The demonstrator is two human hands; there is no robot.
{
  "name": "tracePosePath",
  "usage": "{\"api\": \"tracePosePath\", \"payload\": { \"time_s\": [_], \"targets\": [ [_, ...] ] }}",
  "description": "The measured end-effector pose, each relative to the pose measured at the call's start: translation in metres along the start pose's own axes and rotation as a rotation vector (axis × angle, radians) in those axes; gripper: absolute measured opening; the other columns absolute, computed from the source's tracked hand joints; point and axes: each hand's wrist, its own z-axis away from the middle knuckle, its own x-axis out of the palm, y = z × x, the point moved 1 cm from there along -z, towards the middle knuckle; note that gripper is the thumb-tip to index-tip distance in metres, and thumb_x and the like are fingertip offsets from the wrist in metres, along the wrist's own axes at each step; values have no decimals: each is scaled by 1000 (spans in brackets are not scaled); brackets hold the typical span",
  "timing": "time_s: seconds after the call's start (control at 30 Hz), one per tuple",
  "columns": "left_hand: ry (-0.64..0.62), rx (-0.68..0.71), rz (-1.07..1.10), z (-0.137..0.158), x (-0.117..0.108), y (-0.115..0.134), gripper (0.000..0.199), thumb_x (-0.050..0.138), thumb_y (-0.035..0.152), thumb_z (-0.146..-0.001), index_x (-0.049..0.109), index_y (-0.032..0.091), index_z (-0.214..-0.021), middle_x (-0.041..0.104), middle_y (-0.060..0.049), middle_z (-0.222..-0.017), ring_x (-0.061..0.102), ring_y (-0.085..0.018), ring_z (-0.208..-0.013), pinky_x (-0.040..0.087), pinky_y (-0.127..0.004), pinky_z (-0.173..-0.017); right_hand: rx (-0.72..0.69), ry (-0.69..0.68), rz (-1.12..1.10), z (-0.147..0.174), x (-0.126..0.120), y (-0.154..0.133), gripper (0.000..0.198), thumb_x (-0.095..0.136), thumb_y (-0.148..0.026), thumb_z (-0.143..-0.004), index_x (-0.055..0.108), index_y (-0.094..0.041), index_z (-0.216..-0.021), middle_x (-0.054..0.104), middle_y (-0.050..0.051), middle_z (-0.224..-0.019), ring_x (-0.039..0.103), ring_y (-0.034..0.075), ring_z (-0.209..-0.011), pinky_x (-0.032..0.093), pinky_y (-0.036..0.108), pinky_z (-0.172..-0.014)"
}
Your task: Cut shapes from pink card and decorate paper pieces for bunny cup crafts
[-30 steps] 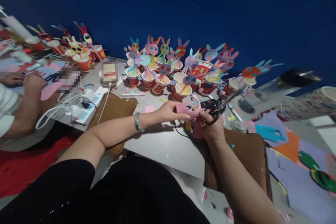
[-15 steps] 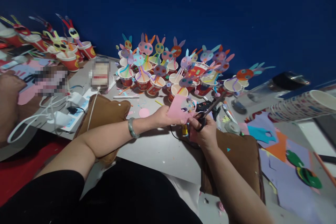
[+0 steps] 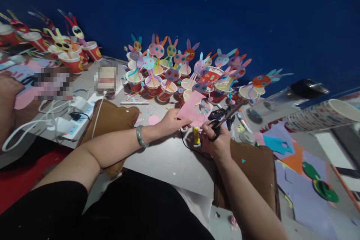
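My left hand [image 3: 172,123] pinches a sheet of pink paper [image 3: 188,109] by its lower edge. The paper is tilted up, and a rounded piece is cut out of its right side. My right hand [image 3: 221,143] is closed around the dark handles of a pair of scissors [image 3: 229,115], whose blades point up and to the right, away from the paper. Just below the paper, between the hands, a yellow glue stick [image 3: 196,136] stands on the table. Behind the paper are paper cups [image 3: 166,92] bearing colourful paper rabbit heads.
A brown cushion [image 3: 111,120] lies under my left forearm, another [image 3: 253,165] under my right. A power strip [image 3: 81,120] with white cables is at the left, near another person's hand [image 3: 8,95]. Stacked paper cups [image 3: 315,116] and coloured paper sheets [image 3: 309,195] lie at the right.
My right hand with the scissors has drawn slightly away from the pink paper. The left hand has turned the paper upward, so its rounded cut-out shows more clearly.
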Motion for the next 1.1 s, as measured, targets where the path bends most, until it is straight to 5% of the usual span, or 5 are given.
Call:
{"api": "tracePosePath", "payload": {
  "time_s": [0.23, 0.47, 1.1],
  "targets": [
    [169, 28, 188, -7, -6, 13, 33, 74, 43, -75, 67, 11, -73, 67, -5, -65, 60, -12, -56, 51, -25, -58, -52, -221, 188, 3, -1, -6, 35, 73, -55, -79, 60, -22, -78, 60, 2, -82, 53, 14, -63, 45, 29, -58],
    [268, 48, 233, -9, -7, 11, 38, 74, 48, -73, 61, 13, -65, 60, -1, -60, 52, -9, -56, 42, -22, -54, -44, -418, 331, 3, 7, -8, 52, 68, -72, -73, 60, -22, -82, 58, 2, -76, 52, 17, -63, 45, 30, -57],
    [203, 108, 90, -7, -7, 13, 47, 77, 54, -69, 55, 15, -59, 51, 3, -54, 43, -7, -52, 33, -22, -51, -28, -432, 314, 5, 3, -8, 58, 66, -78, -70, 53, -21, -69, 50, 0, -66, 42, 14, -59, 34, 28, -55]
  ]
}}
